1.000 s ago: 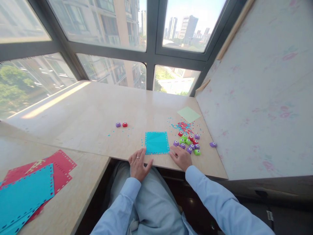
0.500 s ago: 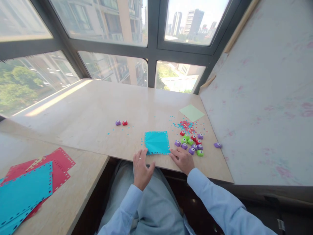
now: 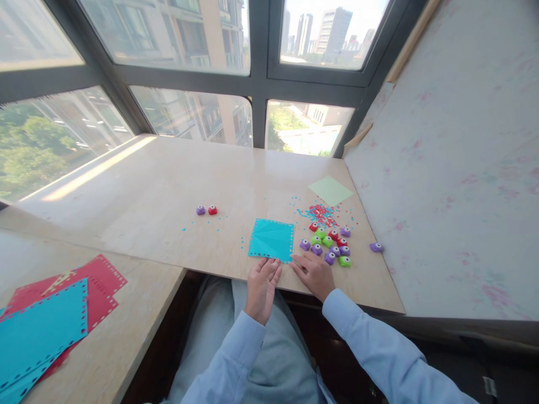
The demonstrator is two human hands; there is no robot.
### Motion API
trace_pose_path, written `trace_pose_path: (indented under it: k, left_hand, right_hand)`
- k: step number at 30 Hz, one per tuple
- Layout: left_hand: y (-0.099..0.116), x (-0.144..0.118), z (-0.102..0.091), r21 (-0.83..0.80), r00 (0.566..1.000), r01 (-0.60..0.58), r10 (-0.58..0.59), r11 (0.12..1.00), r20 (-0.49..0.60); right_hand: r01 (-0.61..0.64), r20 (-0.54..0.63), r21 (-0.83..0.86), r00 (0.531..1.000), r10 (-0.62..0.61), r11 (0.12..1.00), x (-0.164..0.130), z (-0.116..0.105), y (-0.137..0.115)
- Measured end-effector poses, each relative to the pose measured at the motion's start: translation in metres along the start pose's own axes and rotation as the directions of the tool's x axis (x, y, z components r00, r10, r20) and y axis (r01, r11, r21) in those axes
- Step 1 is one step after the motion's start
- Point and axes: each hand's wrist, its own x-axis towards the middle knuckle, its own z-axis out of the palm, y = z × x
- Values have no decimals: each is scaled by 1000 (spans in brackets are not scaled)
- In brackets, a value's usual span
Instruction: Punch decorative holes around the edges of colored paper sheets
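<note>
A square of teal paper [image 3: 271, 239] with punched holes along its edges lies near the front edge of the beige table [image 3: 168, 191]. My left hand [image 3: 261, 283] rests flat at the sheet's near edge, fingertips touching it. My right hand [image 3: 314, 274] lies flat just right of the sheet's near corner, fingers apart, holding nothing. A cluster of small purple, green and red paper punches [image 3: 328, 245] sits right beside my right hand.
Red and teal paper confetti [image 3: 320, 214] is scattered behind the punches, next to a pale green sheet [image 3: 330, 191]. Two lone punches [image 3: 206, 210] sit mid-table; another purple one [image 3: 376, 247] lies far right. Punched red and teal sheets [image 3: 50, 314] are stacked on the left counter. A wall board stands right.
My left hand moved right from the table edge to the teal sheet's near edge. The sheet turned slightly and shifted a little away. My right hand stayed in place.
</note>
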Motion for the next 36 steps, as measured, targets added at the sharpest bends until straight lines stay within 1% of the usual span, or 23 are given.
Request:
trace_pose_path:
  k: [2, 4, 5, 8, 10, 12, 14, 16, 18, 20, 22, 24, 27, 32, 36]
  left_hand:
    - [0, 7, 8, 66, 994, 103, -106, 992, 40]
    - [3, 15, 15, 180, 987, 141, -152, 973, 46]
    - [5, 19, 19, 249, 989, 132, -144, 960, 31]
    - [10, 32, 27, 447, 998, 61, -61, 892, -15]
    - [11, 39, 30, 525, 1000, 23, -20, 851, -11]
    - [9, 45, 31, 557, 1000, -20, 26, 830, -3]
    - [6, 47, 30, 548, 995, -95, 103, 831, 16]
    - [4, 46, 29, 512, 983, -176, 180, 841, 42]
    - [4, 43, 26, 468, 977, -213, 201, 858, 78]
    - [6, 39, 23, 441, 977, -212, 184, 872, 106]
    - [8, 36, 20, 429, 977, -210, 174, 878, 122]
    - [10, 35, 18, 435, 976, -214, 175, 874, 129]
    - [9, 34, 18, 452, 976, -206, 150, 868, 156]
    - [1, 30, 23, 436, 978, -154, 73, 887, 196]
    - [-3, 29, 24, 398, 976, -84, -4, 914, 216]
  right_hand:
    - [7, 1, -7, 1000, -7, 1000, 0, 0, 0]
    - [15, -1, -11, 1000, -15, 1000, 0, -1, 0]
    - [16, -2, -11, 1000, -16, 1000, 0, -1, 0]
    - [11, 2, -4, 1000, -11, 1000, 0, -1, 1]
    - [4, 5, 11, 1000, -4, 1000, 0, -1, 1]
    - [-6, 4, 53, 1000, 6, 999, 0, -2, 1]
    - [-31, -11, 130, 999, 32, 991, 1, -3, 0]
    - [-79, -33, 219, 996, 88, 972, 1, -4, 0]
    - [-144, -40, 293, 986, 163, 945, 1, -5, 0]
    - [-203, -19, 353, 974, 224, 913, 1, -5, 1]
    - [-224, 15, 419, 971, 240, 880, 0, -6, 2]
    - [-218, 40, 494, 973, 228, 842, 0, -8, 4]
    - [-202, 44, 582, 975, 218, 787, 0, -10, 5]
    - [-231, 81, 644, 968, 236, 729, 1, -17, 4]
    - [-187, 48, 687, 976, 214, 702, 1, -19, 6]
